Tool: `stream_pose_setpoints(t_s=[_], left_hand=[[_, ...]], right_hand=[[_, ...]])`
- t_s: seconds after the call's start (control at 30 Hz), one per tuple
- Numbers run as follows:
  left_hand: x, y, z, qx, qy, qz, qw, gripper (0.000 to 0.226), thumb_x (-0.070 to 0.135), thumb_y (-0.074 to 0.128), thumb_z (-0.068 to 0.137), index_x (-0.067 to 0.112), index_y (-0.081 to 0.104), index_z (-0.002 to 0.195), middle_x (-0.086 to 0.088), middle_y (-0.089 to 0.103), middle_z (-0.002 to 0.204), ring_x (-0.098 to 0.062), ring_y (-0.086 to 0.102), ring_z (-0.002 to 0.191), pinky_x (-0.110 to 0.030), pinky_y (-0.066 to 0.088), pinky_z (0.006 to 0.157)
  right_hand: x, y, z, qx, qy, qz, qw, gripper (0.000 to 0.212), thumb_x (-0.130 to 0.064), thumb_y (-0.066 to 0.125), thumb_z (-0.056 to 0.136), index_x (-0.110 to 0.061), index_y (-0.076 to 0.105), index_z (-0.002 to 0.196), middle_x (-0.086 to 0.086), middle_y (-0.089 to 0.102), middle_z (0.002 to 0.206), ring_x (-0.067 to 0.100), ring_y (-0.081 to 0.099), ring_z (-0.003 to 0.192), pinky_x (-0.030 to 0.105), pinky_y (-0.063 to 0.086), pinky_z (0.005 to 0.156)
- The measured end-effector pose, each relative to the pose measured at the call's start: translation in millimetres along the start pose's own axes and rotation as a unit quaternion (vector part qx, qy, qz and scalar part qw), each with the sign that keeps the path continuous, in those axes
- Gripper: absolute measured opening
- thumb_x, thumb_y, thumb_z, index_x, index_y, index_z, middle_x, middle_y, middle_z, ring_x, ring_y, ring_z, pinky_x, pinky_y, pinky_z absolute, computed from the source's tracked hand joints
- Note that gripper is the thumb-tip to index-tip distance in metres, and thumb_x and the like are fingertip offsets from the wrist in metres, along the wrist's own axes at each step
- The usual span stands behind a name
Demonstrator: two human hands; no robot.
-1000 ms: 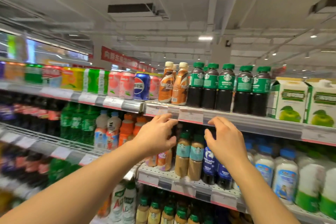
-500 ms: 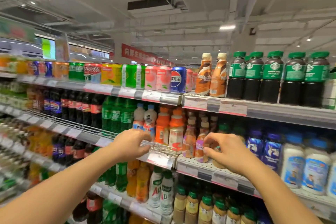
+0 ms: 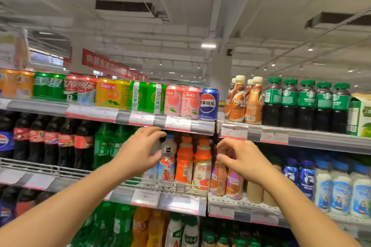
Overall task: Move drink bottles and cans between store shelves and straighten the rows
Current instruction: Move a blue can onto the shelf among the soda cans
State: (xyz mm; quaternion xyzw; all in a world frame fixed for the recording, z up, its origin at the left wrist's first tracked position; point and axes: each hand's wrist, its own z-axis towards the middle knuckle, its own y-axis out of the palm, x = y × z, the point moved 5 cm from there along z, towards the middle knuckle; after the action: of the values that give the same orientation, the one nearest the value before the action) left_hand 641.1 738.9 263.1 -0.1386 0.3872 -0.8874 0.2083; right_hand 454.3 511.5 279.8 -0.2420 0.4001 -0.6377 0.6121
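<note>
Between curled, empty-looking left hand (image 3: 138, 150) and right hand (image 3: 241, 158) stand orange bottles (image 3: 193, 162); grip unclear.

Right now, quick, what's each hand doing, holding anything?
Left hand: fingers curled round a white bottle on the middle shelf; whether it grips cannot be told.
Right hand: fingers curled, holding nothing, above the small bottles.

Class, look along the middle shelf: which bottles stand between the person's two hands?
In the head view, between the left hand and right hand stand a white cartoon bottle and two orange bottles.
</note>
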Motion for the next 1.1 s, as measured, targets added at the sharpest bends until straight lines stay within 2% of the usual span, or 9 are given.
stream_pose_setpoints(t_s=[0.27, 0.33, 0.47, 0.57, 0.7, 0.83, 0.9, 0.97, 1.1], left_hand=[[-6, 24, 38, 0.032, 0.002, 0.049, 0.998, 0.073, 0.048, 0.052, 0.09, 0.029, 0.029, 0.157, -0.002, 0.024, 0.167, -0.026, 0.02, 0.154, -0.047, 0.026, 0.12], [-14, 33, 38, 0.028, -0.01, 0.066, 0.997, 0.079, 0.047, 0.059, 0.088, 0.028, 0.028, 0.158, -0.002, 0.023, 0.168, -0.027, 0.02, 0.155, -0.05, 0.028, 0.119], [-19, 44, 35, 0.039, 0.0, 0.102, 0.994, 0.084, 0.044, 0.068, 0.078, 0.022, 0.041, 0.154, -0.008, 0.041, 0.16, -0.032, 0.038, 0.148, -0.052, 0.043, 0.109], [-16, 43, 37, 0.057, 0.004, 0.104, 0.993, 0.083, 0.044, 0.069, 0.075, 0.019, 0.047, 0.151, -0.009, 0.048, 0.154, -0.034, 0.045, 0.143, -0.05, 0.049, 0.104], [-17, 42, 37, 0.06, 0.011, 0.123, 0.991, 0.083, 0.044, 0.069, 0.075, 0.02, 0.045, 0.151, -0.007, 0.05, 0.153, -0.031, 0.046, 0.142, -0.048, 0.05, 0.103], [-15, 42, 39, 0.049, 0.006, 0.136, 0.989, 0.077, 0.046, 0.06, 0.081, 0.022, 0.043, 0.152, -0.006, 0.044, 0.157, -0.03, 0.041, 0.146, -0.047, 0.046, 0.108], [-14, 42, 41, 0.047, 0.01, 0.143, 0.989, 0.071, 0.045, 0.057, 0.083, 0.022, 0.047, 0.149, -0.006, 0.041, 0.16, -0.03, 0.037, 0.148, -0.046, 0.044, 0.109], [-15, 40, 41, 0.048, 0.008, 0.144, 0.988, 0.067, 0.045, 0.056, 0.083, 0.022, 0.052, 0.146, -0.006, 0.04, 0.16, -0.03, 0.036, 0.148, -0.046, 0.043, 0.11], [-13, 41, 41, 0.05, -0.005, 0.148, 0.988, 0.078, 0.045, 0.055, 0.082, 0.022, 0.037, 0.155, -0.007, 0.041, 0.159, -0.03, 0.039, 0.147, -0.046, 0.045, 0.11]], right_hand=[[-22, -24, 54, 0.08, 0.051, -0.035, 0.995, 0.048, -0.036, 0.067, 0.092, -0.026, 0.052, 0.137, -0.005, 0.074, 0.102, 0.018, 0.07, 0.09, 0.042, 0.059, 0.083], [-26, -32, 74, 0.117, 0.053, -0.067, 0.989, 0.044, -0.033, 0.065, 0.093, -0.023, 0.055, 0.135, -0.002, 0.074, 0.106, 0.022, 0.07, 0.093, 0.043, 0.059, 0.084], [-32, -50, 113, 0.2, 0.067, -0.087, 0.974, 0.036, -0.028, 0.066, 0.092, -0.017, 0.06, 0.126, 0.007, 0.068, 0.117, 0.031, 0.066, 0.104, 0.046, 0.055, 0.09], [-26, -61, 139, 0.206, 0.095, -0.103, 0.968, 0.049, -0.036, 0.066, 0.094, -0.019, 0.052, 0.138, 0.009, 0.058, 0.132, 0.034, 0.062, 0.113, 0.047, 0.053, 0.093], [-18, -60, 163, 0.153, 0.113, -0.103, 0.976, 0.067, -0.051, 0.063, 0.093, -0.022, 0.041, 0.149, 0.013, 0.056, 0.137, 0.037, 0.059, 0.12, 0.043, 0.049, 0.089], [-9, -40, 169, 0.11, 0.121, -0.076, 0.984, 0.065, -0.065, 0.062, 0.086, -0.025, 0.046, 0.134, 0.008, 0.067, 0.12, 0.032, 0.066, 0.104, 0.043, 0.059, 0.082], [-6, -33, 168, 0.13, 0.114, -0.074, 0.982, 0.062, -0.068, 0.064, 0.083, -0.024, 0.047, 0.123, 0.007, 0.07, 0.11, 0.032, 0.068, 0.096, 0.045, 0.06, 0.078], [-6, -34, 168, 0.158, 0.106, -0.086, 0.978, 0.067, -0.071, 0.065, 0.082, -0.022, 0.047, 0.124, 0.008, 0.07, 0.109, 0.035, 0.067, 0.097, 0.045, 0.059, 0.079], [2, -33, 169, 0.169, 0.105, -0.087, 0.976, 0.069, -0.074, 0.065, 0.079, -0.024, 0.043, 0.121, 0.009, 0.069, 0.104, 0.035, 0.066, 0.095, 0.048, 0.06, 0.077]])
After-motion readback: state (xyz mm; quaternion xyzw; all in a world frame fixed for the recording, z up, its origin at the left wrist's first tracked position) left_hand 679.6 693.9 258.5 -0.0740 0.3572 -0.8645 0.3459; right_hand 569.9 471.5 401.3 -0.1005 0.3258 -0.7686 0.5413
